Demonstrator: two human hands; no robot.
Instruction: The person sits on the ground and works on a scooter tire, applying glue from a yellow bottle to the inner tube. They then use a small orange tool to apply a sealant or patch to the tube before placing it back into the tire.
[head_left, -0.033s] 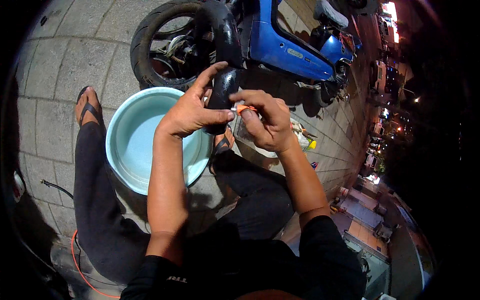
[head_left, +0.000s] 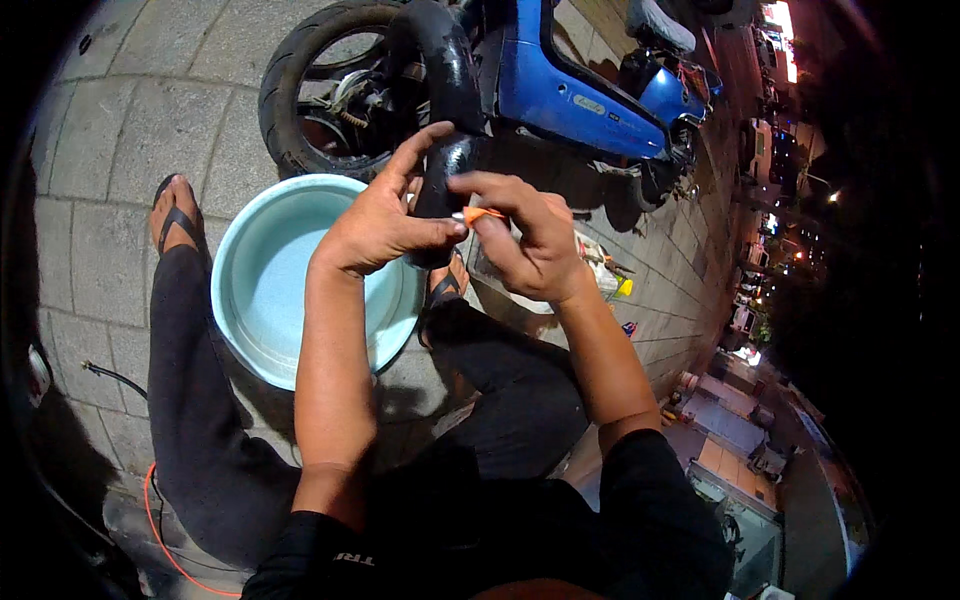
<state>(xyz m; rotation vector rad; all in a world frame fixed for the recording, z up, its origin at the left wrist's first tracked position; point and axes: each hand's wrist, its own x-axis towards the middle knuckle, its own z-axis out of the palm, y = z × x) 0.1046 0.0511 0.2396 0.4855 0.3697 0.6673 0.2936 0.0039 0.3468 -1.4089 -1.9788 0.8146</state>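
Note:
A shiny black inner tube (head_left: 455,160) hangs down in front of me. My left hand (head_left: 385,225) is wrapped around it, fingers behind the tube and thumb across its front. Close to that thumb, my right hand (head_left: 530,235) pinches a small orange thing with a silver tip (head_left: 481,214) between thumb and fingers. Its tip points left, at the left thumb. The right index finger reaches over toward the tube's surface. What the tip touches is too small to tell. The tube's lower end is partly hidden by my hands.
A pale blue basin (head_left: 222,300) stands between my feet, below my left forearm. Beyond it are a black tyre (head_left: 285,110) and a blue scooter (head_left: 585,90). Tools and a yellow item (head_left: 624,288) lie right of my right hand. An orange cord (head_left: 160,540) runs at lower left.
My right hand has shifted slightly left with the orange thing, and its index finger lies further over the tube. The left hand has kept its place.

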